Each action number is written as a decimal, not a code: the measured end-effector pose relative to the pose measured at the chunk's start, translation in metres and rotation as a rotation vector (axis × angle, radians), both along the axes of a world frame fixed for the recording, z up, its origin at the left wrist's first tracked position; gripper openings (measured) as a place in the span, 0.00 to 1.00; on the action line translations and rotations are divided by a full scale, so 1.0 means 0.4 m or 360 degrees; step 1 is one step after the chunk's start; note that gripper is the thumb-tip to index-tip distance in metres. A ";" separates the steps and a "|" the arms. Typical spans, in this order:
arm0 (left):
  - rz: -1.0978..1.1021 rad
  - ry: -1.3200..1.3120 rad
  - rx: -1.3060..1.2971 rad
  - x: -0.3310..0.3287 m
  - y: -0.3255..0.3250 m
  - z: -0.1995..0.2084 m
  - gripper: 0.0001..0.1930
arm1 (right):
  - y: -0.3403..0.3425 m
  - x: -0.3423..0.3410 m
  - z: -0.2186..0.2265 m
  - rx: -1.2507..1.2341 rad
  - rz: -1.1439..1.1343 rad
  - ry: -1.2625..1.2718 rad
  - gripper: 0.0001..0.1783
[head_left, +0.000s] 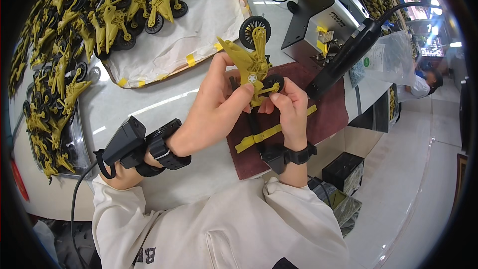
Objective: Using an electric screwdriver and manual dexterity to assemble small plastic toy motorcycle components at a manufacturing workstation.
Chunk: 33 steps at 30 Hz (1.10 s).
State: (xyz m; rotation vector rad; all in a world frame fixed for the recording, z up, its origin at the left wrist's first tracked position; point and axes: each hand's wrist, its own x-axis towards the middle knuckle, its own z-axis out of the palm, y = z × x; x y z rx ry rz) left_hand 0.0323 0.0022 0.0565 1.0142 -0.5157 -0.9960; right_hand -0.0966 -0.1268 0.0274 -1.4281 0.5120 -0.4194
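Note:
Both hands hold one olive-yellow toy motorcycle (251, 62) with black wheels above a dark red cloth (328, 112). My left hand (216, 107) grips its body from the left, thumb near the star mark. My right hand (289, 107) pinches the lower black wheel (273, 83). The upper wheel (254, 27) sticks up free. A loose yellow strip part (259, 137) lies on the cloth under my hands. Each wrist wears a black band, and the left one carries a black device (124, 142) with a cable.
A white sheet (199, 25) taped to a board carries several finished toy motorcycles (134, 15). Many more fill the trays at the left (50, 89). A black hand tool (348, 55) rests by a metal stand (311, 10). Another person (423, 84) is at far right.

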 end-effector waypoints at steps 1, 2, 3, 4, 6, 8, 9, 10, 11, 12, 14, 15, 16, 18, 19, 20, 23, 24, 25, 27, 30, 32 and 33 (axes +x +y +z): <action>-0.0001 0.0000 0.0002 0.001 0.000 0.001 0.16 | -0.001 -0.002 0.002 0.0003 0.0009 -0.0012 0.08; -0.0013 0.0020 -0.0006 0.003 0.002 0.004 0.16 | 0.000 -0.003 0.003 0.0006 0.0018 -0.0024 0.08; -0.0027 0.0041 -0.0016 0.006 0.002 0.005 0.16 | 0.003 -0.004 0.007 0.0006 0.0015 -0.0024 0.08; -0.0029 0.0041 -0.0015 0.009 0.003 0.003 0.16 | 0.008 -0.004 0.011 0.0023 0.0009 -0.0080 0.08; -0.0060 0.0077 0.0006 0.015 0.005 0.000 0.17 | 0.012 -0.007 0.013 0.0038 0.0006 -0.0137 0.08; -0.0042 0.0041 -0.0004 0.012 0.003 -0.004 0.18 | 0.011 -0.010 0.012 0.0031 -0.0021 -0.0230 0.08; -0.0028 0.0009 -0.0012 0.011 0.001 -0.007 0.20 | 0.011 -0.009 0.011 0.0030 -0.0018 -0.0229 0.08; -0.0026 0.0010 -0.0013 0.011 0.001 -0.008 0.20 | 0.012 -0.008 0.011 0.0003 -0.0035 -0.0214 0.07; -0.0032 0.0011 -0.0004 0.012 0.001 -0.008 0.19 | 0.012 -0.006 0.011 -0.0025 -0.0052 -0.0200 0.07; -0.0035 0.0010 0.0004 0.012 0.003 -0.006 0.19 | 0.012 -0.005 0.011 -0.0026 -0.0048 -0.0200 0.07; -0.0034 0.0030 -0.0024 0.015 0.007 -0.002 0.18 | 0.013 -0.003 0.008 -0.0061 -0.0071 -0.0119 0.07; -0.0036 0.0051 -0.0052 0.016 0.008 -0.002 0.17 | 0.013 -0.001 0.007 -0.0063 -0.0068 -0.0117 0.07; -0.0033 0.0054 -0.0054 0.018 0.011 -0.001 0.17 | 0.013 0.001 0.006 -0.0090 -0.0056 -0.0093 0.07; -0.0046 0.0040 -0.0060 0.017 0.010 0.003 0.17 | 0.010 -0.001 0.004 -0.0115 -0.0049 -0.0072 0.07; -0.0052 0.0035 -0.0058 0.009 0.006 0.005 0.17 | 0.006 -0.004 0.004 -0.0129 -0.0071 -0.0066 0.07; -0.0029 -0.0001 -0.0076 -0.003 0.001 0.006 0.17 | 0.003 -0.008 0.003 -0.0143 -0.0094 -0.0059 0.07; 0.0000 -0.0057 -0.0111 -0.006 0.000 -0.007 0.17 | 0.003 -0.004 -0.001 -0.0152 -0.0119 -0.0045 0.07; 0.0003 -0.0091 -0.0122 -0.005 0.001 -0.008 0.17 | 0.005 -0.001 0.001 -0.0152 -0.0119 -0.0046 0.07; 0.0003 -0.0092 -0.0122 -0.001 0.002 -0.006 0.17 | 0.008 0.001 0.005 -0.0120 -0.0113 -0.0050 0.07; -0.0023 0.0035 -0.0078 0.011 0.002 -0.003 0.17 | 0.007 0.000 0.005 -0.0088 -0.0111 -0.0055 0.07; -0.0055 0.0011 -0.0059 0.022 0.004 -0.014 0.17 | 0.006 -0.006 0.000 0.0011 -0.0025 -0.0108 0.07; -0.0018 0.0034 -0.0092 0.012 0.001 -0.011 0.17 | 0.012 -0.004 0.006 0.0001 -0.0088 -0.0118 0.06; 0.0013 0.0058 -0.0127 0.008 -0.001 -0.010 0.17 | 0.013 -0.002 0.007 0.0000 -0.0085 -0.0118 0.06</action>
